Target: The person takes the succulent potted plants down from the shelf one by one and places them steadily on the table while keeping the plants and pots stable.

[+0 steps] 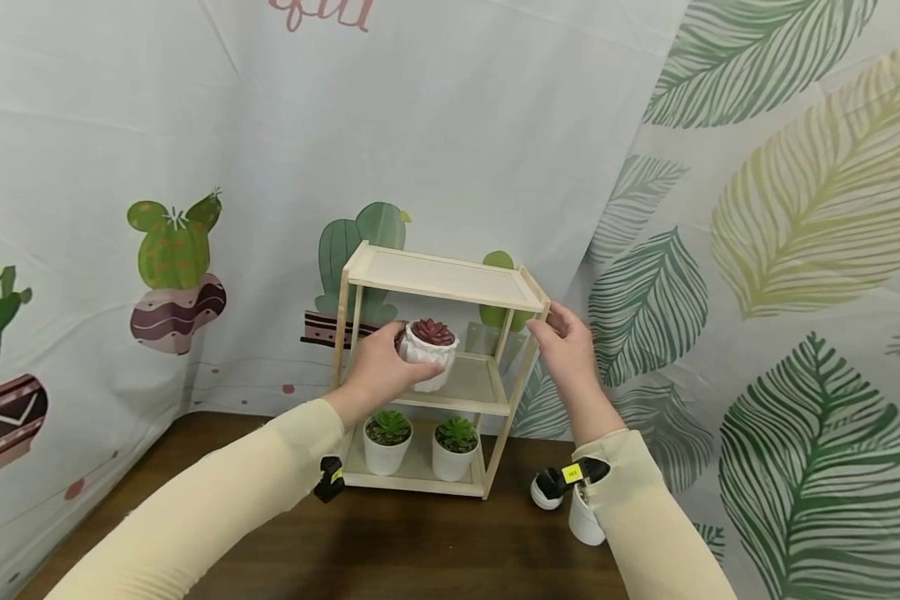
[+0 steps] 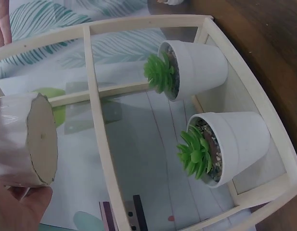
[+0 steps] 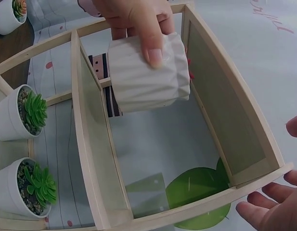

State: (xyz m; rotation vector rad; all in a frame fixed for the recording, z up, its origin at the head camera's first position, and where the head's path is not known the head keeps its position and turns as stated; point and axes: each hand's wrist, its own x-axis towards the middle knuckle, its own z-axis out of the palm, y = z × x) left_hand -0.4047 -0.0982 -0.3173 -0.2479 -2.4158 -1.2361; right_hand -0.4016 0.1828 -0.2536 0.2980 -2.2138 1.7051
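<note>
While the left hand (image 1: 378,364) is gripping a bumpy white pot (image 1: 426,357) of pointy red leaves (image 1: 432,332) mid-frame, the right hand (image 1: 570,346) is resting loosely by a wooden shelf (image 1: 450,273).

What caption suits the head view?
Left hand holds a red succulent at the shelf, right hand by its corner.

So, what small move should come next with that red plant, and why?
I'd probably ease the white pot with the red plant down onto the middle shelf. The left grip holds it at that level's opening, no pot shows on that shelf, and two green plants already stand on the bottom shelf.
</note>
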